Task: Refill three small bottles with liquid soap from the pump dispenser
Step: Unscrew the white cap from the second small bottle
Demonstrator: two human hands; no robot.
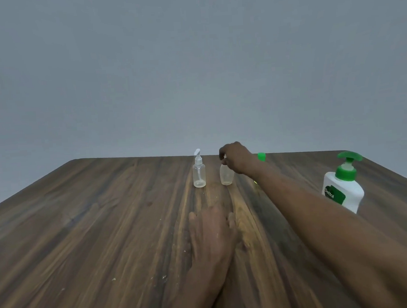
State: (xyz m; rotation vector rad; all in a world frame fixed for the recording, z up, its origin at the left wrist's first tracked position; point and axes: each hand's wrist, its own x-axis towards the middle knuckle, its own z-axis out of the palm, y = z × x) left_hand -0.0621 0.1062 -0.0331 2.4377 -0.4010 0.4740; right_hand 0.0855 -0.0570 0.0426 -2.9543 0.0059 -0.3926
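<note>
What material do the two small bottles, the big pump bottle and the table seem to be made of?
Small bottles: likely clear plastic, since the wood shows through them. Big pump bottle: glossy white opaque plastic, green pump. Table: wood or wood-look laminate, matte, streaked grain; I cannot tell which.

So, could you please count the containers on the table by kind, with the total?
Small clear bottles: 2, one with a white pump top, one under the right hand's fingers
Small green-capped item, mostly hidden behind the right arm: 1
White Dettol pump dispenser with green pump: 1
Total: 4
</note>
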